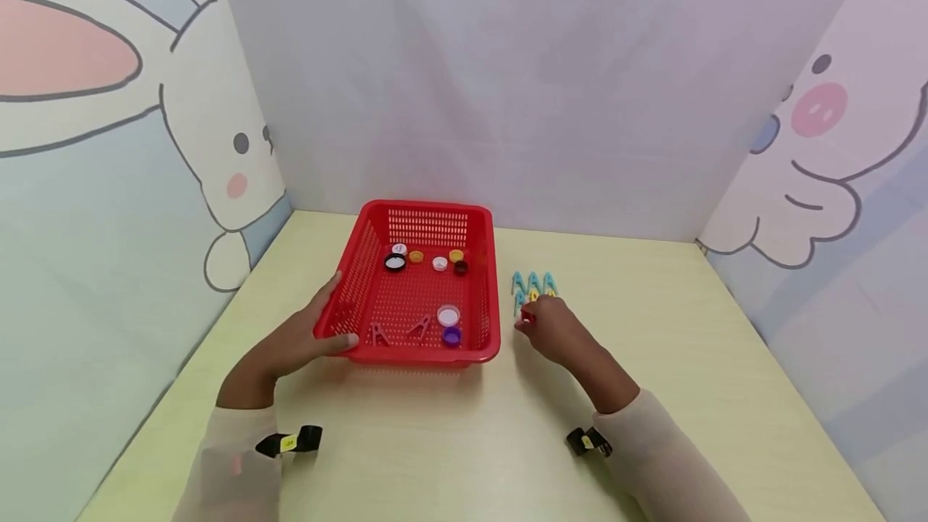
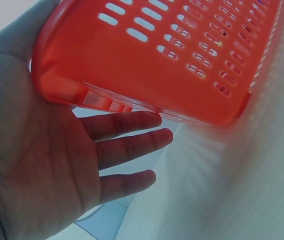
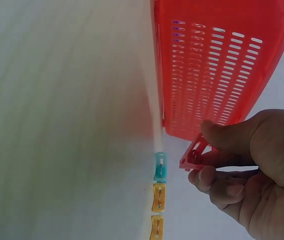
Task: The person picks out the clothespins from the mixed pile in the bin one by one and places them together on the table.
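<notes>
My left hand (image 1: 297, 341) holds the red plastic basket (image 1: 416, 354) at its near left corner, the thumb over the rim. In the left wrist view, three fingers (image 2: 126, 150) stretch out below the rim, outside the basket. My right hand (image 1: 554, 333) pinches a red clothespin (image 3: 196, 154) between thumb and fingers, just right of the basket. Beyond that hand, teal clothespins (image 1: 534, 281) and yellow clothespins (image 3: 159, 197) stand in rows on the table, partly hidden by it. Two red clothespins (image 1: 420, 328) lie inside the basket near its front.
Several bottle caps lie in the basket, among them a purple cap (image 1: 452, 336), a clear-rimmed white cap (image 1: 448, 316) and a black-rimmed cap (image 1: 395, 263). The pale table (image 1: 652, 321) meets a plain back wall (image 1: 493, 103) and cartoon-printed side walls (image 1: 210, 143).
</notes>
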The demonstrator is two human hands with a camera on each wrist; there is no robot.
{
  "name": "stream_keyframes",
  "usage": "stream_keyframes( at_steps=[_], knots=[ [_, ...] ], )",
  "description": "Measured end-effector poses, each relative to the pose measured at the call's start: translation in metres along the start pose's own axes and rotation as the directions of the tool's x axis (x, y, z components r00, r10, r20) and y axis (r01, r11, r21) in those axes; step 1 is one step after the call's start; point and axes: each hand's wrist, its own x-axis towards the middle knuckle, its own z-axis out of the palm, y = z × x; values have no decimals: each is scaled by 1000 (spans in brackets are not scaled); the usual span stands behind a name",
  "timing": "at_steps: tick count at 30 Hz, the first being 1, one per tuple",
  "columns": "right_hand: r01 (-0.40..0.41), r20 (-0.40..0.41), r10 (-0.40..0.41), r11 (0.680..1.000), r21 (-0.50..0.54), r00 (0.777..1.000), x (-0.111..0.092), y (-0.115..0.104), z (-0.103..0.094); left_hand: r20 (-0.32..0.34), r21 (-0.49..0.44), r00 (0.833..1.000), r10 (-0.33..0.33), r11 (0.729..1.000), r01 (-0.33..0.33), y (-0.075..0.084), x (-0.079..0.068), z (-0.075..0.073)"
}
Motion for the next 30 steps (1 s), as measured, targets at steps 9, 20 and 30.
stream_keyframes(
  at_steps=[9,20,30],
  knots=[
    [46,22,-46,999,16,999,3,9,6,1,9,1000,-16,1000,16,1,-2,0],
    [16,55,-18,1000,26,998,5,14,11,-4,11,1000,-20,1000,20,3,0,-1],
    [6,61,-9,999,48,998,6,16,14,-3,12,1000,-21,1000,21,1,0,0]
  ],
)
